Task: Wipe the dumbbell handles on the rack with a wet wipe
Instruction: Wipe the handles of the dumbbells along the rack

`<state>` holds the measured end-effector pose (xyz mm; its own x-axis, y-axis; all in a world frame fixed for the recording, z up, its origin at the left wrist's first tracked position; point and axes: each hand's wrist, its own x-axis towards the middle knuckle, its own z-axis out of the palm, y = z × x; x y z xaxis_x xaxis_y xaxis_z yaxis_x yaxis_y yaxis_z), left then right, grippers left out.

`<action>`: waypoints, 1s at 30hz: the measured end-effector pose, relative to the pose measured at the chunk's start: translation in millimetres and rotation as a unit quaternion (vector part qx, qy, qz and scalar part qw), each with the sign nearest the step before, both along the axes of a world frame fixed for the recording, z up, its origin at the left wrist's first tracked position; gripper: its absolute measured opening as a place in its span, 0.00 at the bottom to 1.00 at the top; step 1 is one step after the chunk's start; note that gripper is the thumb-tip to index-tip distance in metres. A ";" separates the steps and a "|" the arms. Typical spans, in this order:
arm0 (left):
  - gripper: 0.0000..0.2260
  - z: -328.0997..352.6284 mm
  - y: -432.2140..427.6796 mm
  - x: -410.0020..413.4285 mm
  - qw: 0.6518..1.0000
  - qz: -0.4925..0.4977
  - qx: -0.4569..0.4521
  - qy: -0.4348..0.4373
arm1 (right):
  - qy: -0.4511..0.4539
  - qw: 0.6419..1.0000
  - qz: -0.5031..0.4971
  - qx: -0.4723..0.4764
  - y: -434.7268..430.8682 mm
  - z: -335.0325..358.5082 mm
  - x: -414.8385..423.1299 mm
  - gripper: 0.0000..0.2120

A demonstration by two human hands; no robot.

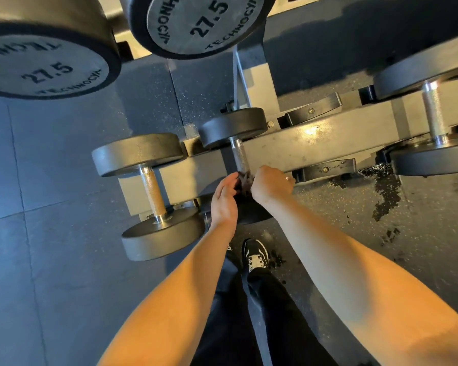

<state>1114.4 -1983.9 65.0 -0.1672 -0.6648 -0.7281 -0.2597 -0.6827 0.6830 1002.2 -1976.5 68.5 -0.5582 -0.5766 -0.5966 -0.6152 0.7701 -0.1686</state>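
Dumbbell handle (238, 157) sat at frame centre on the rack (310, 143), w/ both hands at its near end: right hand (271, 182) curled over a dark crumpled wipe (245, 180), left hand (224, 200) alongside, fingers fairly straight, touching the wipe. Best approach, IMO: wrap the wipe fully round the knurling & twist while sliding toward the far plate. Neighbouring handle (154, 192) at centre left probably needs the same.

Dark grey dumbbell heads (140, 153) sit on a pale grey rack (302, 143). The two big discs at upper left carry black "27.5" lettering (46, 71). Silvery knurled handles (154, 192) catch an orange tint. The floor (50, 207) is bluish-grey and speckled, with black blotches (384, 192) at right. Below, a black shoe (255, 256) has white laces.
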 end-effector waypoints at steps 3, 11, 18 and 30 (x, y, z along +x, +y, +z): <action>0.17 11.4 -2.3 9.4 0.999 -0.019 0.026 0.018 | 0.013 0.999 0.006 -0.029 2.1 11.3 8.3 0.06; 0.11 87.0 -19.6 64.6 0.997 0.041 -0.031 0.053 | -0.288 0.924 -0.154 -0.200 -13.0 97.1 71.8 0.09; 0.12 148.4 -15.2 102.1 0.981 0.029 -0.168 -0.091 | -0.312 0.920 -0.081 -0.225 -0.3 163.1 96.9 0.16; 0.08 194.5 -3.4 87.5 0.981 0.168 -0.044 0.081 | -0.387 0.803 -0.369 -0.264 17.5 199.8 90.9 0.11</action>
<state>1201.9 -1987.3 259.4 -0.0359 -0.7616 -0.6470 0.0863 -0.6474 0.7573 1093.1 -1959.1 268.2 -0.4440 -0.5449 -0.7113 0.4227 0.5726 -0.7025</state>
